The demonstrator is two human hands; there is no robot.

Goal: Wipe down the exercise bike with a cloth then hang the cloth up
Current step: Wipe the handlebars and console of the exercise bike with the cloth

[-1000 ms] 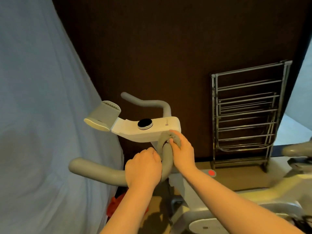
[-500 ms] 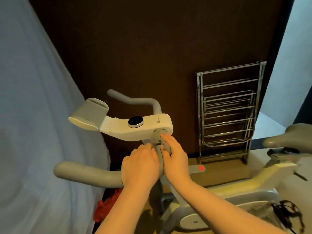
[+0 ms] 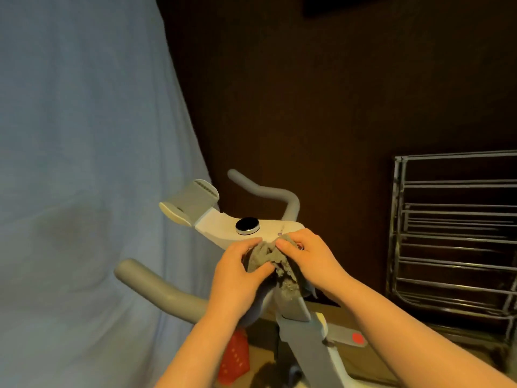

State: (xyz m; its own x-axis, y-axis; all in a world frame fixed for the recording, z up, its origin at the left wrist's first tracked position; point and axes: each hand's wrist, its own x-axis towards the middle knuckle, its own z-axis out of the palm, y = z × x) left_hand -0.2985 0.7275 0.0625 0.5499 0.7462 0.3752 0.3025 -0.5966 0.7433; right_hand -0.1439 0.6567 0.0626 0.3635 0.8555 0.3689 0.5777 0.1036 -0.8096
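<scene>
Dark wall behind; cloth point(image 3: 265, 257) bunched between both hands, on bike console point(image 3: 223, 225)

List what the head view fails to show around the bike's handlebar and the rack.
- Handlebar joint: covered by the grey cloth, left hand and right hand.
- Metal drying rack: cut off by the right edge.
- Console logo: too small.
- Red object: behind the left forearm.

left hand point(image 3: 237, 271): fingers curled, thumb pinching the grey cloth point(image 3: 265, 257), back of hand up | right hand point(image 3: 306, 257): fingers bent over the same cloth, gripping it | both hands close together, nearly touching | forearms bare, rising from the bottom edge and converging toward the centre
</scene>
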